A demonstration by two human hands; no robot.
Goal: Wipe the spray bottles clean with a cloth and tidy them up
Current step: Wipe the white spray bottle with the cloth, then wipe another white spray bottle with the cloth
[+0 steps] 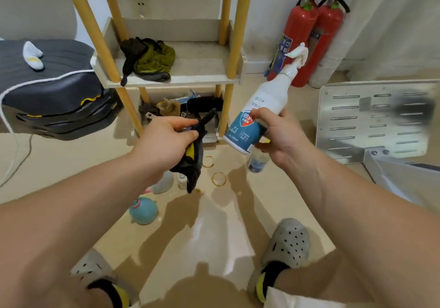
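Down on the left, a round blue bottle (143,210) lies on the floor, with a white bottle (164,181) just beyond it. The left hand (166,138) is up, fingers curled round a dark cloth (194,165) that dangles below the palm. Behind it, a green rag (152,57) sits on the shelf (190,79). Across now: the spray bottle (262,107) is in the air, tilted, nozzle up and to the right, not touching the cloth. The right hand (283,136) wraps round its blue label. Far right, two fire extinguishers (309,38) stand against the wall.
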